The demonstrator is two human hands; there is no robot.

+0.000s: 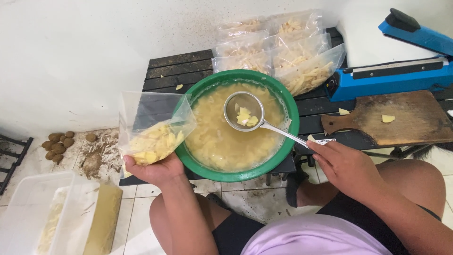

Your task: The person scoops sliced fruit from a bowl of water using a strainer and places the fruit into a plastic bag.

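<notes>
My left hand (153, 168) holds a clear plastic bag (151, 123) from below, part-filled with pale yellow potato pieces, at the left rim of a green bowl (288, 141). The bowl is full of cloudy water and more cut pieces. My right hand (342, 163) grips the handle of a metal strainer ladle (243, 112), which hangs over the bowl with a few pieces in its cup.
Several filled clear bags (278, 47) lie behind the bowl on a dark slatted table (179, 71). A blue heat sealer (401, 71) and a wooden cutting board (401, 118) sit at right. On the floor at left are small brown potatoes (57, 143), peelings and a white plastic tub (33, 208).
</notes>
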